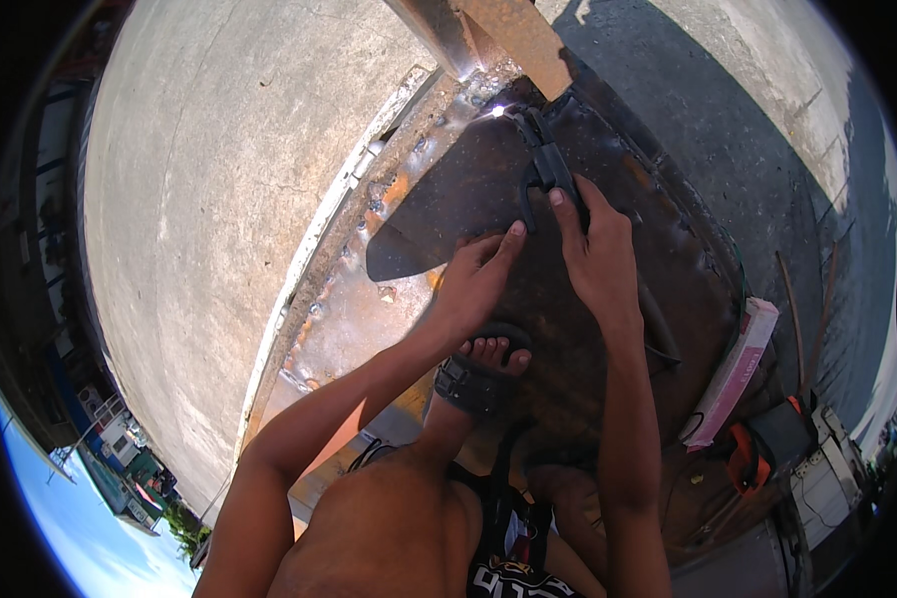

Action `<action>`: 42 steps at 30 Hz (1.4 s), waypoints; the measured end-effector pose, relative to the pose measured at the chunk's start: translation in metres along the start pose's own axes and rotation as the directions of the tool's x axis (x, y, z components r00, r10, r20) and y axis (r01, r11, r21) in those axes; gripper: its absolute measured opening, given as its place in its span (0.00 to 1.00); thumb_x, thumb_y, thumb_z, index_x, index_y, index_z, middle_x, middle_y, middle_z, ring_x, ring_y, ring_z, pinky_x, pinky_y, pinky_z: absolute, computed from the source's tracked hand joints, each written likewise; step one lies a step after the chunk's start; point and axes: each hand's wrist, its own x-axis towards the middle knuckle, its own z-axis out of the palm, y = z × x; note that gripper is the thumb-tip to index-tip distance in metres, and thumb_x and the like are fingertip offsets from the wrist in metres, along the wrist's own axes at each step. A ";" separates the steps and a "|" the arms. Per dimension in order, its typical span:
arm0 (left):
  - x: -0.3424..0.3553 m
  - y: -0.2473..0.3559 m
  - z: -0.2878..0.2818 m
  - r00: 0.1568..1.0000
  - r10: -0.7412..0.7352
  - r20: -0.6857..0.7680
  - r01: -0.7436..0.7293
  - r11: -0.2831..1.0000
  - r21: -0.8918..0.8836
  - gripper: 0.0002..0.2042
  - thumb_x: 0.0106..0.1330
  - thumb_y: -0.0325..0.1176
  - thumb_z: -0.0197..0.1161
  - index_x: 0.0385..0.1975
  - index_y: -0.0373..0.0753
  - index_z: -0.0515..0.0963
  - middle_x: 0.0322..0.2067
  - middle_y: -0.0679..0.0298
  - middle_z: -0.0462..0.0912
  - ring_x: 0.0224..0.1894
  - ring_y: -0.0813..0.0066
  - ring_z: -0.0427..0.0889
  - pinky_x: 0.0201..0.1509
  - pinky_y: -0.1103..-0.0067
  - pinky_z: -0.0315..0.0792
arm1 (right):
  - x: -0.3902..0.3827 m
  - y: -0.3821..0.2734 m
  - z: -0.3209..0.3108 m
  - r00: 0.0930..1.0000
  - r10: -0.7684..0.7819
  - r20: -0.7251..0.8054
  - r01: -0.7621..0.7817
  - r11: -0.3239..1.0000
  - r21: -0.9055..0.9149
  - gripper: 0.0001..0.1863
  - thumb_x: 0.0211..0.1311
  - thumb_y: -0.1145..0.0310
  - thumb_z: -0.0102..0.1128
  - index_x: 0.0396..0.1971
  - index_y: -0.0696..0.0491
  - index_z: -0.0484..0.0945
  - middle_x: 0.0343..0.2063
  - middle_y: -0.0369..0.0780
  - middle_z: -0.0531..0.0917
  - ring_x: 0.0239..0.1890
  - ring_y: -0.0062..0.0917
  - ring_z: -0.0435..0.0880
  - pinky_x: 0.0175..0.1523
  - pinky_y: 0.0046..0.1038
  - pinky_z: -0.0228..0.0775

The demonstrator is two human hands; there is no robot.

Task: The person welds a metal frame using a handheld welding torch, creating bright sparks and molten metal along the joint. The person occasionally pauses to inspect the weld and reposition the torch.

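My right hand is closed around a black welding electrode holder, thumb along its handle. A bright arc glows at the far end, where a rusty upright steel piece meets a steel plate. To the left of the holder is my left hand, its fingers curled and thumb extended near the holder's lever. Its fingertips and anything in them are hidden. Beyond it spreads a dark, sharp-edged shape; I cannot tell whether it is a sheet or a shadow.
Rough weld beads line the plate's left edge, beside a pale rail. My sandalled foot rests on the plate. At right lie a pink-and-white long box and an orange-and-black tool. Concrete ground surrounds the plate.
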 end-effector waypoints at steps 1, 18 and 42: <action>0.001 -0.001 0.000 1.000 0.001 0.006 -0.001 1.000 -0.012 0.33 0.82 0.61 0.53 0.55 0.31 0.86 0.56 0.41 0.83 0.65 0.48 0.74 0.73 0.65 0.64 | 0.000 0.001 0.000 1.000 0.000 0.003 0.000 1.000 0.001 0.23 0.82 0.56 0.58 0.54 0.65 0.81 0.23 0.56 0.82 0.26 0.50 0.86 0.35 0.43 0.73; -0.002 0.002 0.000 1.000 -0.016 -0.001 0.016 1.000 -0.014 0.32 0.82 0.60 0.52 0.53 0.31 0.86 0.52 0.45 0.86 0.62 0.52 0.75 0.71 0.66 0.65 | 0.001 0.010 0.006 0.999 -0.030 -0.030 0.030 0.999 0.016 0.26 0.83 0.54 0.59 0.58 0.66 0.81 0.20 0.46 0.76 0.22 0.21 0.71 0.31 0.34 0.66; -0.006 0.007 0.000 1.000 -0.009 -0.026 0.008 1.000 -0.016 0.33 0.81 0.62 0.54 0.55 0.32 0.86 0.52 0.42 0.82 0.61 0.50 0.76 0.70 0.66 0.66 | 0.000 0.008 0.004 0.998 -0.036 -0.043 0.037 0.999 0.021 0.26 0.83 0.54 0.59 0.58 0.65 0.81 0.20 0.46 0.77 0.23 0.21 0.72 0.32 0.34 0.67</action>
